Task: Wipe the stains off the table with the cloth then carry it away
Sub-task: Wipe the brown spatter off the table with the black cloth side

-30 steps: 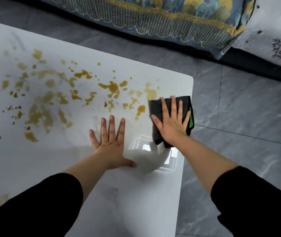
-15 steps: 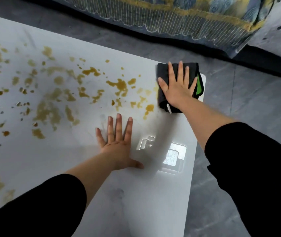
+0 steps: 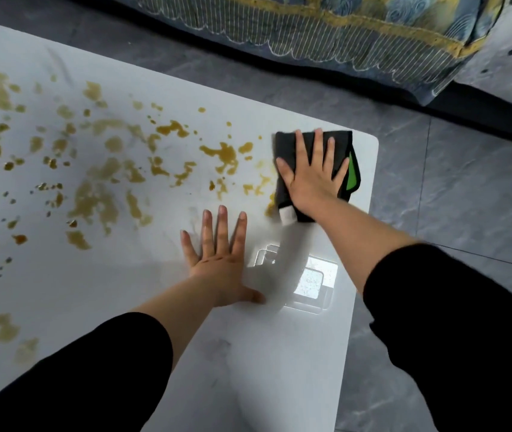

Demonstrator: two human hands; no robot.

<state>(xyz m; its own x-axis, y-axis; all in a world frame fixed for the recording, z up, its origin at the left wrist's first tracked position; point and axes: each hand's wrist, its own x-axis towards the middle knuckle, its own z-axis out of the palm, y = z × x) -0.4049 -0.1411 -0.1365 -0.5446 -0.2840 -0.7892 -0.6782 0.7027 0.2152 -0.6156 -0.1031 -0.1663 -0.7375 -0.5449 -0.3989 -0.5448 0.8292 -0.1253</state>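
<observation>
Patterned bedding [image 3: 310,35] lies at twelve o'clock. Yellow stains [image 3: 220,152] cover the surface [image 3: 248,369] toward nine o'clock. The right hand [image 3: 312,179] presses flat on the dark cloth [image 3: 285,145] at two o'clock; the left hand [image 3: 217,266] rests flat, fingers spread.

Middle of cloth [image 3: 285,146] hidden under right hand [image 3: 310,182]; white tag [image 3: 287,215] at cloth's near corner too small to read. Left of cloth, counter [image 3: 248,353] and stains [image 3: 222,152] cut off by frame edge, farthest stains blurred. Beyond cloth, bedding [image 3: 342,42] cut off at top.
</observation>
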